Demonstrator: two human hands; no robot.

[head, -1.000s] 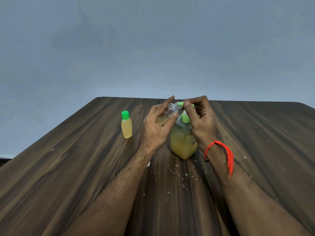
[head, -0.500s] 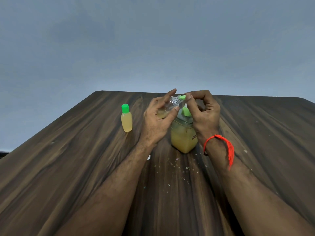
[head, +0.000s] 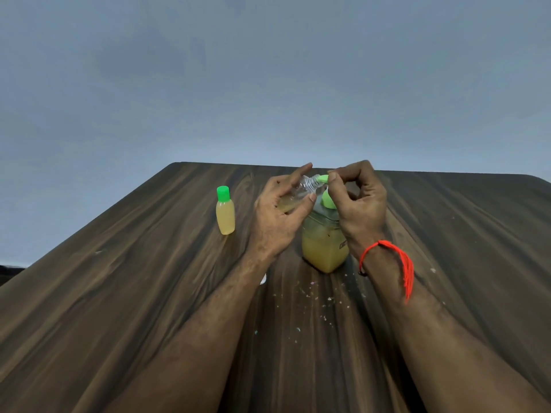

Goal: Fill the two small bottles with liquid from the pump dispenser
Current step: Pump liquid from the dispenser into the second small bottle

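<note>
My left hand (head: 278,216) holds a small clear bottle (head: 301,190) tilted, its open neck against the green pump spout (head: 322,178). A little yellow liquid lies in the bottle's lower part. My right hand (head: 357,208) sits on top of the pump dispenser (head: 323,248), its thumb and curled fingers on the green pump head. The dispenser is a clear square jar, about half full of yellow liquid. A second small bottle (head: 225,214), filled with yellow liquid and closed with a green cap, stands upright to the left.
Everything stands on a dark wood-grain table (head: 119,293). Small white crumbs (head: 310,296) are scattered in front of the dispenser. A small white object (head: 263,278) shows beside my left forearm. A plain grey wall lies beyond the far edge.
The view has tilted up slightly, so the table sits lower in frame. Both hands keep their hold on the bottle and pump head; the bottle stays at the spout.
</note>
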